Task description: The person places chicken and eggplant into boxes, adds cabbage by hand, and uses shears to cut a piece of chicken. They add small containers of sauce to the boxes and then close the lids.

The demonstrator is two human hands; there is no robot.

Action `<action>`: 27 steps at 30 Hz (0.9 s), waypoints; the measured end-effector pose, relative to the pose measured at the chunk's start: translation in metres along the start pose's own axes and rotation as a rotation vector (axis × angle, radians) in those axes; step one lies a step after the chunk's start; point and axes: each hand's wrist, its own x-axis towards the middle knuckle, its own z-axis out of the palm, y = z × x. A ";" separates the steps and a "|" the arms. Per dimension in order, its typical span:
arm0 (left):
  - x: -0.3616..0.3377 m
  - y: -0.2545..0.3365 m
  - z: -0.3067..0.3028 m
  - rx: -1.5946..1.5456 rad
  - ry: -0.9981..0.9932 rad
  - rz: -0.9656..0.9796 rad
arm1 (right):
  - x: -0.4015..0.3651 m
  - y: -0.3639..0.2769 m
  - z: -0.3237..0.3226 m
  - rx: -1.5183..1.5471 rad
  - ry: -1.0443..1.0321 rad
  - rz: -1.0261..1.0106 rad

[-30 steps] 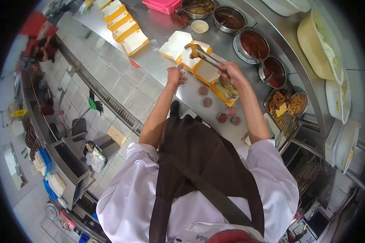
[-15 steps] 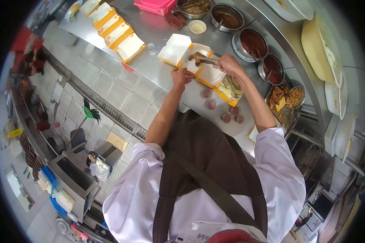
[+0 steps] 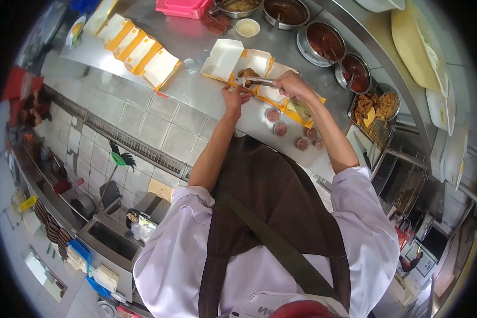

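Around the middle of a steel counter point(image 3: 283, 45), a browned piece of food point(image 3: 247, 72) lies in an open white carton point(image 3: 258, 57) with yellow sides; clock directions below are taken from that piece. Just past three o'clock, the right hand point(image 3: 294, 86) is closed round the handle end of metal tongs point(image 3: 265, 81), whose arms reach across the carton to the food; whether the tips pinch it or merely touch it cannot be told. Close by at seven o'clock, the left hand point(image 3: 234, 99) is at the carton's near edge, fingers bent; I cannot tell whether it pinches the wall or only rests against it. At four o'clock, pale food point(image 3: 302, 110) fills part of the next open carton point(image 3: 297, 117), with small cups of reddish contents point(image 3: 273, 114) clustered just beside it, between four and five. A clear cup point(image 3: 190, 64) stands at nine, and farther out, between nine and ten, runs a row of open cartons point(image 3: 161, 66). Between ten and eleven is a pink container point(image 3: 183, 6); at twelve, a cream bowl point(image 3: 247, 27). Metal bowls of dark sauce point(image 3: 326, 40) curve from one to three, followed, beyond three, by fried food point(image 3: 365, 106) on a wire rack point(image 3: 380, 137).
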 end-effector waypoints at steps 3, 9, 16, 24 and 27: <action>-0.001 -0.001 -0.002 0.008 -0.024 0.002 | -0.018 -0.021 0.009 -0.294 0.074 -0.002; -0.006 0.005 -0.003 0.083 -0.049 -0.015 | -0.072 -0.037 0.017 -0.605 0.394 -0.089; 0.035 -0.021 -0.071 0.223 -0.083 0.381 | -0.186 0.045 -0.013 -0.196 0.839 0.069; -0.042 0.113 0.034 0.372 0.026 1.152 | -0.235 0.327 0.020 -0.058 1.356 0.555; -0.081 0.200 0.099 0.362 -0.119 1.449 | -0.208 0.385 0.026 -0.072 1.335 0.533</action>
